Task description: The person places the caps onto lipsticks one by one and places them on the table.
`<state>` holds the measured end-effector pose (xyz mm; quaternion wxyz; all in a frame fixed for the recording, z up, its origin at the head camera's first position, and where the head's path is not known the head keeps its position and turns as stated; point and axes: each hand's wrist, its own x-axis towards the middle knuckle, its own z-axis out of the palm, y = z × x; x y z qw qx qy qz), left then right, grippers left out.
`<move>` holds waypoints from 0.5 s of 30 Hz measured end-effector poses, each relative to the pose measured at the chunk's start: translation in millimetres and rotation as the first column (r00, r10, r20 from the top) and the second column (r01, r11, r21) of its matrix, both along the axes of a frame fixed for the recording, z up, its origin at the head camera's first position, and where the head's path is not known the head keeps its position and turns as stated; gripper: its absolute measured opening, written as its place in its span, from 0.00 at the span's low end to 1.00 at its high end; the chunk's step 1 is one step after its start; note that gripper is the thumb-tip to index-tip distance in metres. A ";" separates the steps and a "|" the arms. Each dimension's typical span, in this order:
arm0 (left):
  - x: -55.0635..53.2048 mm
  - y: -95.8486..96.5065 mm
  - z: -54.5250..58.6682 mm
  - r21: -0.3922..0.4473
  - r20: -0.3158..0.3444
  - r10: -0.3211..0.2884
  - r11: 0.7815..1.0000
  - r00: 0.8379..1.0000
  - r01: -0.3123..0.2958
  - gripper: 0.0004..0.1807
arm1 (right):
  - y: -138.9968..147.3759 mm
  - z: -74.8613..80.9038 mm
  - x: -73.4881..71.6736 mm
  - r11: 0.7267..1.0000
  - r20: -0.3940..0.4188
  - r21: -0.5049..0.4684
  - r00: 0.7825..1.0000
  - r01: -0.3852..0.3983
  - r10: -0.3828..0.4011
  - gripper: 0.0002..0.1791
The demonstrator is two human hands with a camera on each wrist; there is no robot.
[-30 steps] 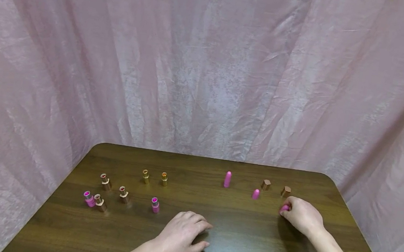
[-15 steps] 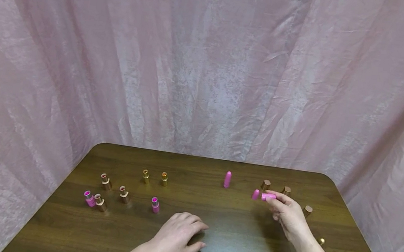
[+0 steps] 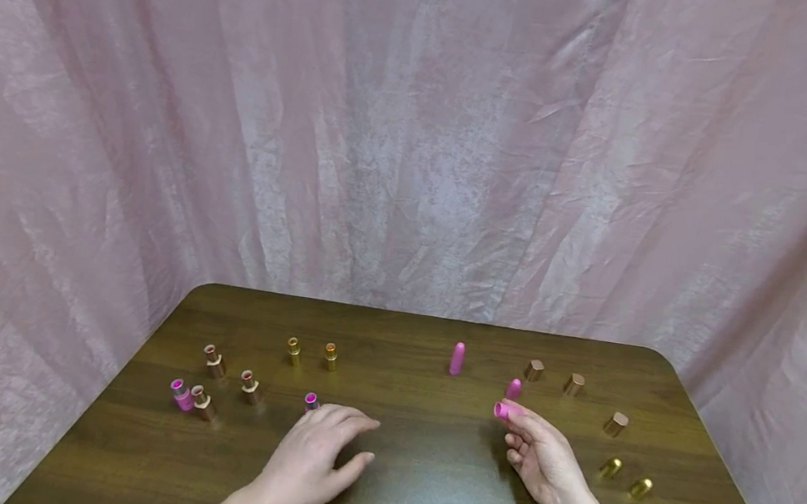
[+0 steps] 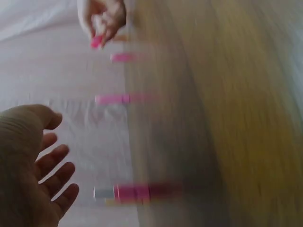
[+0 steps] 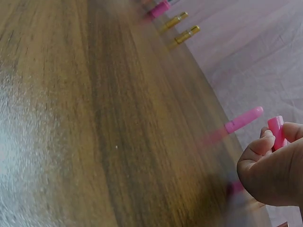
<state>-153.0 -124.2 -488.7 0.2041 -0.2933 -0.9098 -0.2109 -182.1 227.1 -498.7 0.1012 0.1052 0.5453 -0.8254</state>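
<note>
R hand [image 3: 543, 458] pinches pink cap [image 3: 502, 410] at fingertips, above table [image 3: 433, 499] mid-right. L hand [image 3: 308, 461] spread, reaching at pink lipstick base [image 3: 310, 400]. Grip base firm, line cap up straight w/ tube.

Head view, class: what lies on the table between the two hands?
Nothing: in the head view the table is bare wood between the left hand and the right hand, which pinches a pink cap.

We see a bright pink cap [image 3: 502, 410] and gold caps [image 3: 610, 467]. The table [image 3: 448, 501] shows dark brown woodgrain; the curtain [image 3: 418, 136] is pale mottled pink.
</note>
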 end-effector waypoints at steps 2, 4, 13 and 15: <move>-2.4 -16.8 3.7 0.067 -0.006 0.073 0.995 0.997 -0.072 0.23 | -0.2 -0.2 0.4 1.000 0.011 0.003 1.000 0.004 -0.004 0.11; -4.9 -32.5 5.6 0.131 0.004 0.142 0.981 0.990 -0.141 0.25 | -0.9 0.2 0.9 1.000 0.020 0.004 1.000 0.014 -0.014 0.10; -19.3 -58.7 -14.6 0.228 0.320 0.284 0.903 0.904 -0.365 0.27 | -7.2 -3.8 -0.2 1.000 0.025 0.010 1.000 -0.006 0.005 0.10; -24.4 -59.7 -19.0 0.220 0.386 0.286 0.895 0.877 -0.388 0.25 | -8.0 -4.5 -0.1 1.000 0.024 0.015 1.000 -0.011 0.011 0.10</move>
